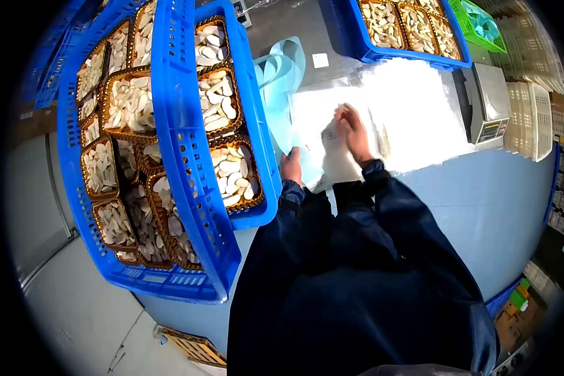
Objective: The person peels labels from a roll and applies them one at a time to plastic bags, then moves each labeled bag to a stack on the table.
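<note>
My right hand (pixel 355 133) is over a stack of clear plastic bags (pixel 323 106) on the metal table, its fingers bent and close together near a small printed mark. Whether anything is between them is too blurred to tell. My left hand (pixel 291 168) rests at the stack's near left edge, beside a light blue strip (pixel 281 94), thumb up; its other fingers are mostly hidden. A second, brightly lit pile of clear bags (pixel 413 116) lies to the right of my right hand.
Blue crates (pixel 191 156) with brown trays of sliced pieces (pixel 130 103) stand at the left. Another blue crate (pixel 413 56) is at the back. A scale (pixel 487 103), a green basket (pixel 482 28) and stacked white baskets (pixel 529 119) stand at the right.
</note>
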Tool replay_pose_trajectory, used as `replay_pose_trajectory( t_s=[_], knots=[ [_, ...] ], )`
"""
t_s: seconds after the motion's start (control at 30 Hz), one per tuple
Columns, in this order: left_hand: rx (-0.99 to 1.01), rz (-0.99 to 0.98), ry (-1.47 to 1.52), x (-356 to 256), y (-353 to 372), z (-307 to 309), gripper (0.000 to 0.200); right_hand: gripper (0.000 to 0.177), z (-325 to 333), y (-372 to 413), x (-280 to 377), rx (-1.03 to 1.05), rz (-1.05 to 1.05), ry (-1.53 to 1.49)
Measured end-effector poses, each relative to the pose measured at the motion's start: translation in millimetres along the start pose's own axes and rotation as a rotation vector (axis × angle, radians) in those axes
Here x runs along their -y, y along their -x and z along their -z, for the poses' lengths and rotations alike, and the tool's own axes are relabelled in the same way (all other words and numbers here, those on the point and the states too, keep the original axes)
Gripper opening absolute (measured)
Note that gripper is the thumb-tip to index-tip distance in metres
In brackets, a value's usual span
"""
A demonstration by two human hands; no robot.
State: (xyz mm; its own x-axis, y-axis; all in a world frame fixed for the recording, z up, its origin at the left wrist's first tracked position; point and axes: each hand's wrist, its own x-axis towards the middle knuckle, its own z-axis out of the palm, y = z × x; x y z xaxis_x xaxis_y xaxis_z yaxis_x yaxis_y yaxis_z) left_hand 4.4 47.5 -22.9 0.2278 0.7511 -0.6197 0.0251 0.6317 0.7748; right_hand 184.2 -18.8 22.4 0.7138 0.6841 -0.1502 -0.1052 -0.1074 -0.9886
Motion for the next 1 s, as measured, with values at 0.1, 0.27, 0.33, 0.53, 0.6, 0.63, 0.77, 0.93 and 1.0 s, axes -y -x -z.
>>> replay_pose_trajectory(
  t_s=[0.1, 0.27, 0.33, 0.53, 0.6, 0.63, 0.77, 0.93, 1.0],
  knots=[
    [0.103, 0.121, 0.239, -27, 21, -7, 0.024, 0.046, 12, -3, 39, -0.187, 0.162, 0.699],
    [0.102, 0.121, 0.148, -30, 18, -7, 0.024, 0.038, 16, 3, 55, -0.135, -0.072, 1.144],
    [0.082, 0.119, 0.137, -27, 15, -5, 0.025, 0.024, 22, -2, 57, -0.170, -0.128, 1.025],
    [0.159, 0.086, 0.171, -41, 30, 2, 0.028, 0.016, 28, -1, 55, -0.153, 0.017, 1.151],
    [-0.098, 0.026, 0.032, -44, 38, 1, 0.034, 0.016, 29, 1, 58, -0.148, 0.078, 1.125],
    [-0.155, -0.049, -0.261, -7, 10, 16, 0.040, 0.018, 28, 1, 57, -0.170, 0.076, 1.083],
    [0.038, 0.041, -0.269, 2, 1, 25, 0.076, 0.021, 31, 2, 63, -0.041, -0.228, 0.943],
    [-0.237, -0.238, -0.448, 17, -3, 23, 0.052, 0.021, 35, 8, 56, -0.044, -0.148, 0.966],
    [-0.320, -0.235, -0.284, 21, -4, 20, 0.056, 0.021, 36, 11, 56, -0.049, -0.106, 1.011]
  ],
)
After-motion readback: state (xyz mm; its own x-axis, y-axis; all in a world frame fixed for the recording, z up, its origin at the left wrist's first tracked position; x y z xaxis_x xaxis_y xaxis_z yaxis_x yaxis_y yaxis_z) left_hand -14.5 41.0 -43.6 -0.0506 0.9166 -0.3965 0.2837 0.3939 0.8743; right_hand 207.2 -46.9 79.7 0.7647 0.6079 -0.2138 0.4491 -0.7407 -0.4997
